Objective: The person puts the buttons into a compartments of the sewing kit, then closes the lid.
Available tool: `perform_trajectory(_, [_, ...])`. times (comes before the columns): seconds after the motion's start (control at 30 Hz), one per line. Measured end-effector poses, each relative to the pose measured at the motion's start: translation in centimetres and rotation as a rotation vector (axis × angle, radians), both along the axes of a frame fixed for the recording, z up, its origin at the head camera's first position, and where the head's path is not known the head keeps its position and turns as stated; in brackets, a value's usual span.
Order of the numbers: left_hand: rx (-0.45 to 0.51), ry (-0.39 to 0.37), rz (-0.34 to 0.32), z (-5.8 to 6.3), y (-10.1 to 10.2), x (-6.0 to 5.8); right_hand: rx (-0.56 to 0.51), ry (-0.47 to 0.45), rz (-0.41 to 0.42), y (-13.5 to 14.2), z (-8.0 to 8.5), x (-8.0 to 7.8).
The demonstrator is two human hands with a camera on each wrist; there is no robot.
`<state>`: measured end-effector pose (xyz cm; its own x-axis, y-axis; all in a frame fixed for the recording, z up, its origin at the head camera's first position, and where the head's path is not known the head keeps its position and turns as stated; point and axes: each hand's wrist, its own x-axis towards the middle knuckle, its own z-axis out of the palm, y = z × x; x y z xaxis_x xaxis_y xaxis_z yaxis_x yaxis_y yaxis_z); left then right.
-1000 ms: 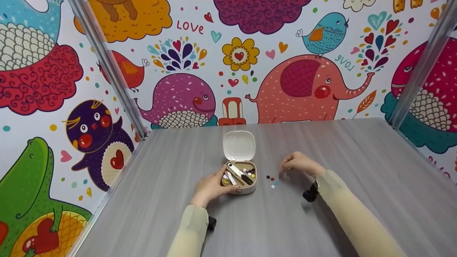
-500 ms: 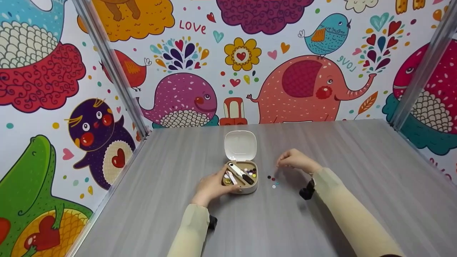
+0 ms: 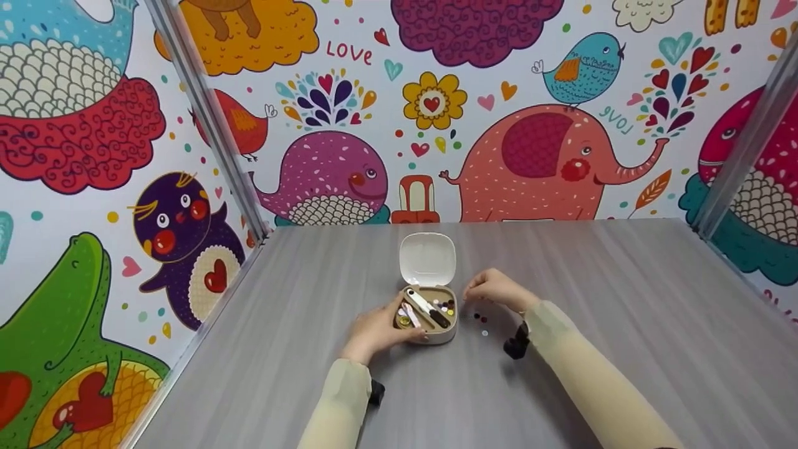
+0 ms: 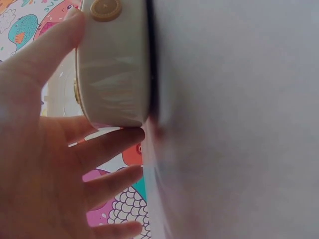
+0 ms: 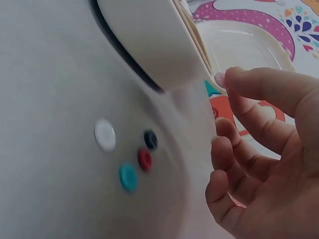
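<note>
A small cream box (image 3: 441, 338) stands on the table with its lid (image 3: 427, 259) tipped back. My left hand (image 3: 374, 333) grips its left side, thumb at the front wall and fingers along the side. Just right of the box, my right hand (image 3: 499, 290) pinches a small pink button (image 5: 219, 79) between thumb and index finger, close to the rim in the right wrist view. Inside the box, a white tool with a black end (image 3: 427, 307) lies across the middle. Several buttons (image 3: 446, 305) fill the right compartment, and small items (image 3: 408, 315) the left.
Loose on the table right of the box lie a white button (image 5: 105, 134), a dark one, a red button (image 5: 144, 159) and a turquoise button (image 5: 128, 177). Patterned panels (image 3: 430, 100) enclose the table (image 3: 299, 280) at the back and sides, with metal posts (image 3: 212, 118) at the corners.
My right hand has moved left, from beyond the loose buttons to beside the box. The left hand keeps its grip on the box. The head view has shifted slightly.
</note>
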<state>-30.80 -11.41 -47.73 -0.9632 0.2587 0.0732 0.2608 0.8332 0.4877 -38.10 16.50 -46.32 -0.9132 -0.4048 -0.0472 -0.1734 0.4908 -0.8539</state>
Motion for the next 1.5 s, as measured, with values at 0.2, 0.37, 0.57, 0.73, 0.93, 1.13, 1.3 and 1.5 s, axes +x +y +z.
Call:
perform_trajectory(0.2, [0.008, -0.007, 0.0, -0.1, 0.3, 0.0, -0.033, 0.003, -0.035, -1.4, -0.4, 0.1])
perform_trajectory(0.37, [0.012, -0.012, 0.001, 0.0, 0.4, 0.0, -0.053, 0.023, -0.058, -2.4, -0.5, 0.1])
perform_trajectory(0.57, [0.008, 0.0, -0.011, 0.1, 0.4, 0.0, -0.123, 0.028, -0.067, -3.4, -0.8, 0.2])
perform_trajectory(0.73, [0.004, 0.0, -0.015, 0.2, 0.4, -0.1, -0.159, -0.012, -0.077, -3.9, -0.9, 0.1])
perform_trajectory(0.93, [-0.002, -0.005, -0.013, 0.1, 0.3, -0.2, -0.119, 0.025, -0.062, -4.2, -1.1, -0.1])
perform_trajectory(1.13, [-0.016, -0.006, -0.003, 0.0, 0.2, -0.2, -0.071, 0.082, -0.061, -4.6, -1.2, -0.1])
perform_trajectory(1.3, [-0.014, -0.008, -0.003, 0.1, 0.2, -0.1, -0.045, 0.1, -0.078, -4.9, -1.4, -0.1])
perform_trajectory(1.5, [-0.03, 0.005, 0.0, 0.1, 0.0, 0.0, -0.006, 0.128, -0.09, -5.1, -1.4, -0.1])
